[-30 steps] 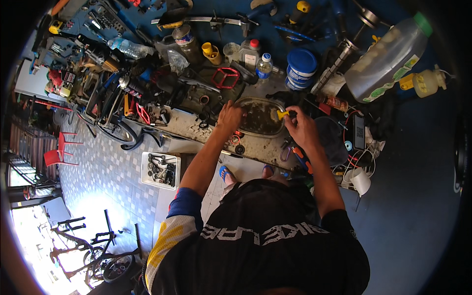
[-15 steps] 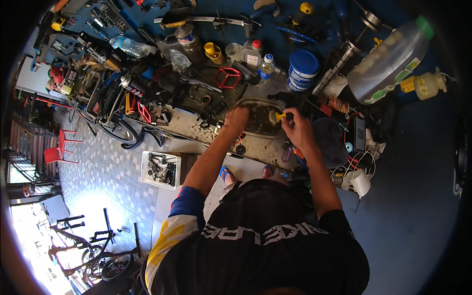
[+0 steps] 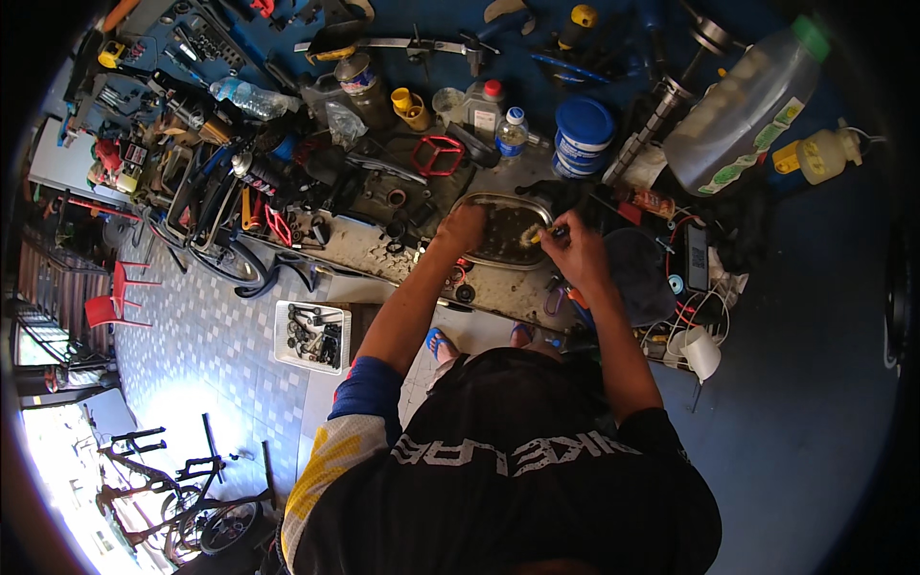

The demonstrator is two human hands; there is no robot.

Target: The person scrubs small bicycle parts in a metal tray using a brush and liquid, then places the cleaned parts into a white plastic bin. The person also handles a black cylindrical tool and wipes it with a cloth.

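An oval metal tray (image 3: 513,264) of murky brown liquid lies on the workbench in front of me. My left hand (image 3: 462,230) is closed at the tray's left end; its fingers are curled out of sight, so what they hold is hidden. At the opposite end, my right hand (image 3: 578,251) pinches a small yellow-handled brush (image 3: 542,235). The brush's pale bristles point left, over or in the liquid; I cannot tell how deep they reach. Just behind the tray sits a red bike pedal (image 3: 439,155).
Bottles, a blue tub (image 3: 583,139) and a large green-capped jug (image 3: 747,120) line the back. Small bike parts lie left of the tray. A white basket of parts (image 3: 280,335) stands at lower left. Cables and a white cup (image 3: 701,355) are at the right.
The brush has shifted slightly left and down in the tray, and my right hand has turned with it. My left hand stays at the tray's left end.
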